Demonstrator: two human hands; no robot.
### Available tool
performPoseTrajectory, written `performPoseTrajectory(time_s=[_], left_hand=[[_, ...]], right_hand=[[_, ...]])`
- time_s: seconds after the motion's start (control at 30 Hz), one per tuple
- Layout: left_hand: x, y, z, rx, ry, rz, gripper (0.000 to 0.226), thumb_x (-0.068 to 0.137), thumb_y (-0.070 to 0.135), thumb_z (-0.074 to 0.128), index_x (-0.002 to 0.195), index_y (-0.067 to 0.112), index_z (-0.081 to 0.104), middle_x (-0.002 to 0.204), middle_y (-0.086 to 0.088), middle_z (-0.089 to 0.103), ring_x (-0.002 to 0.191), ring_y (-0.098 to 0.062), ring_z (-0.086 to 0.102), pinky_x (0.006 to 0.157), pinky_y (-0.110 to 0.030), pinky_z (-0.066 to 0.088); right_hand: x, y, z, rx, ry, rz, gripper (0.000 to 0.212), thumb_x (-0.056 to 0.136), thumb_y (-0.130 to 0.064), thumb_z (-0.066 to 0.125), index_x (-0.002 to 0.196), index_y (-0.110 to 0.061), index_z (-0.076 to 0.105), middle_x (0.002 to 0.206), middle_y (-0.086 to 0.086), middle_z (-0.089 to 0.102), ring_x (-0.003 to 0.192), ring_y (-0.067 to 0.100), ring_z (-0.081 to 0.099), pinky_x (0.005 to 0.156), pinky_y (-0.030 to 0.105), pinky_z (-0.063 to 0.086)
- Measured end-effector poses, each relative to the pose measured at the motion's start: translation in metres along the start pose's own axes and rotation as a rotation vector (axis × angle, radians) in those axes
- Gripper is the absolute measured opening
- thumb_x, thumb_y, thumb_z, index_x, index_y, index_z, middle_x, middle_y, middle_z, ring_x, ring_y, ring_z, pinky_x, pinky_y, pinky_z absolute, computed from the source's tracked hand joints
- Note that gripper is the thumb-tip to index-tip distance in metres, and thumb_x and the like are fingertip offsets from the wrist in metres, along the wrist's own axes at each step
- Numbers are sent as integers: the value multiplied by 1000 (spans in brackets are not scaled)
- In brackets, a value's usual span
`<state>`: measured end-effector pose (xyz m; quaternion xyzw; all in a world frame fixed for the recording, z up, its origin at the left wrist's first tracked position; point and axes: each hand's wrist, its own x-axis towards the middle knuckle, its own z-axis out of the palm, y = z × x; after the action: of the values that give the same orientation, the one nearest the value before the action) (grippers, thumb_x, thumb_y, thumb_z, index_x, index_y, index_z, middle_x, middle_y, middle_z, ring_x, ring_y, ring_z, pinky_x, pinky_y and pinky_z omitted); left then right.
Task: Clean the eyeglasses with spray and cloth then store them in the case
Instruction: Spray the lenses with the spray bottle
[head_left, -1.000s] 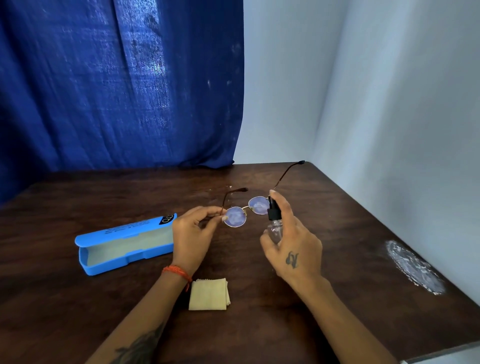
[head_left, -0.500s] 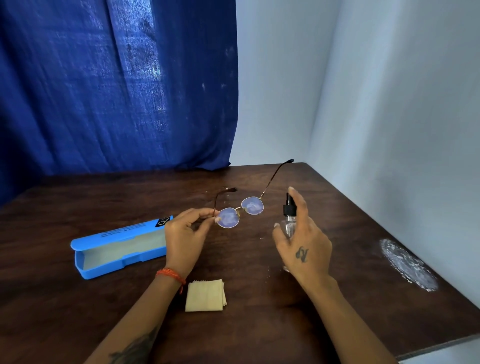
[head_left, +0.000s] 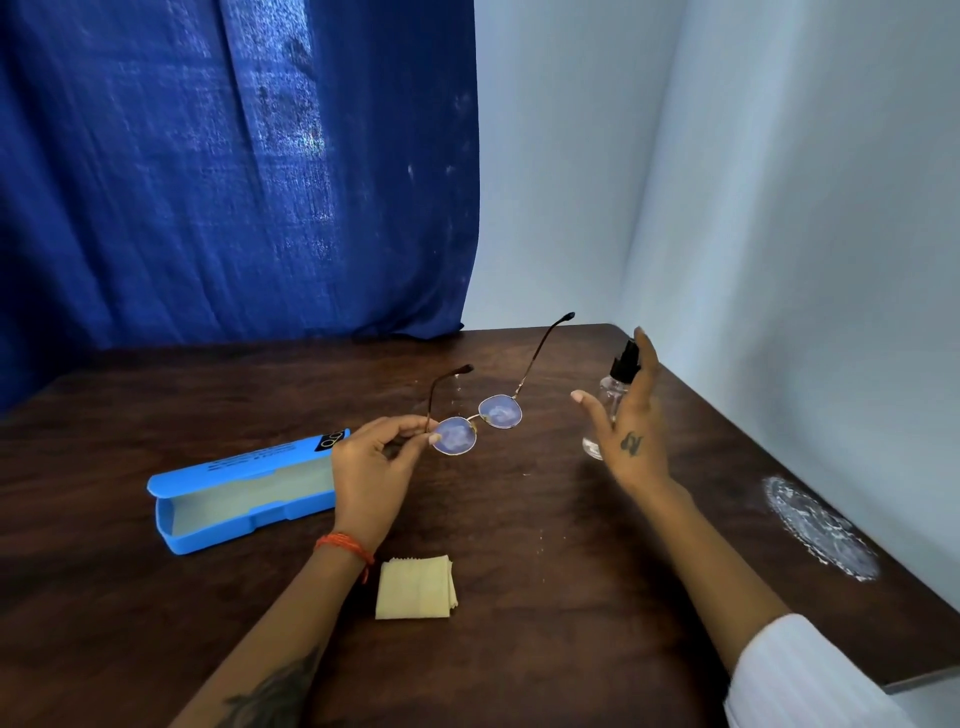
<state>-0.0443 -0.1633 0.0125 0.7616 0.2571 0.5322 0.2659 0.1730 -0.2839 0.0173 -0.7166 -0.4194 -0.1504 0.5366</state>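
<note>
Round gold-rimmed eyeglasses (head_left: 480, 423) with their arms unfolded hang above the dark wooden table (head_left: 519, 649). My left hand (head_left: 371, 467) pinches them at the left lens hinge. To their right, my right hand (head_left: 628, 421) holds a small clear spray bottle (head_left: 613, 389) with a black nozzle, forefinger up along the nozzle. The bottle is well apart from the lenses. A folded yellow cloth (head_left: 415, 587) lies on the table near my left wrist. The blue glasses case (head_left: 244, 493) lies open at the left, partly behind my left hand.
A blue curtain (head_left: 234, 171) hangs behind the table. Pale walls (head_left: 779, 234) close in the back right corner. A white powdery patch (head_left: 821, 527) marks the table near its right edge. Small specks dot the wood near the cloth.
My right hand has carried the spray bottle to the right, away from the lenses. My left hand has kept holding the eyeglasses in much the same place.
</note>
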Motion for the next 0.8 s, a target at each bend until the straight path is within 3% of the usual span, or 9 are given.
performPoseTrajectory(time_s=[0.1,0.2,0.27,0.33,0.43,0.53,0.67,0.8], left_hand=[[1,-1,1,4,-4,-6,18,71,-1,73,88,5,72,82,3,67,76,-5,62,75,-4,45],[0,-2,2,3,-14,-16,19,72,2,73,90,4,72,82,3,67,77,5,60,75,-2,44],[-1,-2,2,-3,-25,-25,19,72,2,73,91,4,71,83,3,67,74,6,61,75,-2,44],[-1,-2,3,-5,-34,-31,20,72,2,73,92,5,71,84,2,67,77,1,62,75,-3,46],[-2,-2,3,-18,-33,-46,19,72,2,73,90,6,72,84,2,68,78,-1,62,74,-3,45],[-2,-3,2,-21,-35,-57,19,71,3,74,90,6,72,83,3,67,77,1,61,73,-1,44],[-2,-5,2,-7,-39,-81,20,73,4,73,92,7,71,85,2,68,78,-1,62,74,-3,46],[-2,-7,1,5,-67,-123,22,75,4,71,96,8,70,89,1,69,82,-5,63,76,-4,47]], right_hand=[[-4,8,5,-4,12,-39,81,83,-33,65,142,-37,10,147,8,35,105,9,53,88,31,44],[-6,12,8,8,-1,-64,84,81,-33,67,143,-36,11,147,7,34,99,-10,46,85,25,42],[-7,15,10,2,-7,-71,85,80,-32,68,144,-31,12,146,9,35,97,-11,46,82,20,40],[-9,16,9,-13,-11,-64,87,79,-29,70,145,-29,13,145,10,36,98,-1,50,80,24,43],[-13,14,7,-24,-29,-46,93,79,-25,72,145,-33,7,142,11,39,102,15,57,82,40,54],[-15,6,6,-189,59,-77,93,78,-29,73,147,-16,11,139,19,41,121,32,46,93,53,45],[-25,-22,7,-300,185,-355,68,84,-26,65,140,-11,29,142,21,35,133,35,32,102,57,34],[-50,-51,18,-134,20,-660,42,81,-23,67,120,-12,56,128,12,48,125,29,42,101,48,39]])
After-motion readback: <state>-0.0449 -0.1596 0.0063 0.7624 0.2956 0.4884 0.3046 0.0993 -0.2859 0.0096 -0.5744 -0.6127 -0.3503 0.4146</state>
